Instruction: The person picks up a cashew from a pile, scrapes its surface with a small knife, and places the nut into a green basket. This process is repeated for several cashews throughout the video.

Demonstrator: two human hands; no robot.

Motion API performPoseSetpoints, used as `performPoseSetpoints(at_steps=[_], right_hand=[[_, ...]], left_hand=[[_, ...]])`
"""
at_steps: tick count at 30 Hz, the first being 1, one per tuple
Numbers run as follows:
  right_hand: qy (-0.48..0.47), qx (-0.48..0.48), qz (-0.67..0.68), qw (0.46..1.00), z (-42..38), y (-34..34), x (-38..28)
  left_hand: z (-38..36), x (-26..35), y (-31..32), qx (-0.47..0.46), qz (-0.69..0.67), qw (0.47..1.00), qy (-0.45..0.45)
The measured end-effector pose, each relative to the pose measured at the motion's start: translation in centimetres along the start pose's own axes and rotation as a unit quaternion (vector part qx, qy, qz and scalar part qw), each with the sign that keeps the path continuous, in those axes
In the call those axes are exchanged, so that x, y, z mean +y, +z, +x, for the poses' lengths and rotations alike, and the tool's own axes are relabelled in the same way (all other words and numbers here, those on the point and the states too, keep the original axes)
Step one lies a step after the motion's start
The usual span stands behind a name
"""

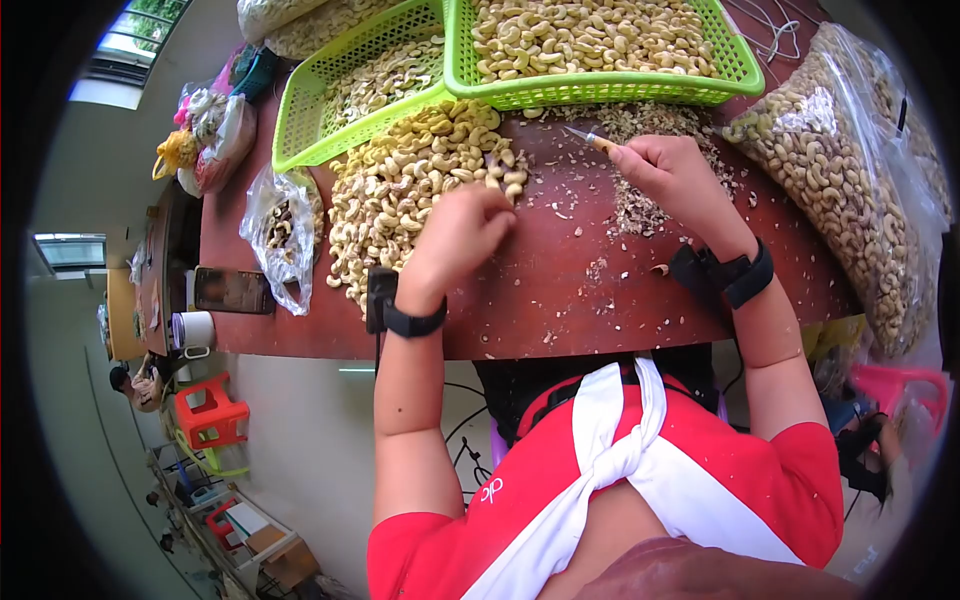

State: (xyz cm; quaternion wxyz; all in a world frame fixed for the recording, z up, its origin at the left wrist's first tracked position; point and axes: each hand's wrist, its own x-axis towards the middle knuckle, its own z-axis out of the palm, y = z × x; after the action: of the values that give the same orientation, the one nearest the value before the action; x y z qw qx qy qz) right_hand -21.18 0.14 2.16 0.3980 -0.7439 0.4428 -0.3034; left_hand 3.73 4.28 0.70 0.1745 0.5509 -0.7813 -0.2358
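Observation:
My left hand is at the right edge of a heap of cashews on the red-brown table. Its fingers are curled down by a few nuts, and what they hold, if anything, is hidden. My right hand is wrapped round the handle of a small knife, whose blade points up and left. Beneath and beside that hand lie scattered peel crumbs. Behind the heap, a green basket holds some cashews, and a second green basket beside it is full of them.
A large clear bag of cashews leans at the right. On the left are a small plastic bag, a phone, a white mug and hanging bags. A red stool and other people are beyond.

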Motion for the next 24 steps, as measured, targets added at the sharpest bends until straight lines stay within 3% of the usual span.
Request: performPoseSetpoints(at_steps=[5, 8, 14, 16, 18, 20, 24], right_hand=[[0.004, 0.024, 0.003, 1.000, 0.1, -0.1, -0.1], [0.017, 0.010, -0.002, 1.000, 0.1, -0.1, -0.2], [0.035, 0.010, 0.001, 0.999, 0.3, 0.1, -0.3], [0.057, 0.010, 0.002, 0.998, 0.5, 0.6, 0.0], [0.073, 0.007, 0.005, 0.997, 0.8, 1.1, 1.3], [0.036, -0.042, 0.041, 0.998, 1.7, 1.2, 3.9], [-0.027, -0.052, -0.016, 0.998, 3.3, 1.5, 7.8]], left_hand=[[1.6, 0.1, -1.0, 0.103, -0.056, 0.991, -0.062], [3.2, 0.2, 0.1, 0.138, 0.089, 0.986, -0.024], [5.4, 0.7, 2.5, 0.121, 0.174, 0.972, -0.105], [5.3, 0.4, 2.9, 0.159, 0.178, 0.970, -0.054], [6.2, -0.4, 4.8, 0.177, 0.183, 0.964, -0.074], [5.5, 0.7, 4.4, 0.202, 0.196, 0.958, -0.060], [6.2, -0.2, 6.3, 0.226, 0.188, 0.955, -0.030]])
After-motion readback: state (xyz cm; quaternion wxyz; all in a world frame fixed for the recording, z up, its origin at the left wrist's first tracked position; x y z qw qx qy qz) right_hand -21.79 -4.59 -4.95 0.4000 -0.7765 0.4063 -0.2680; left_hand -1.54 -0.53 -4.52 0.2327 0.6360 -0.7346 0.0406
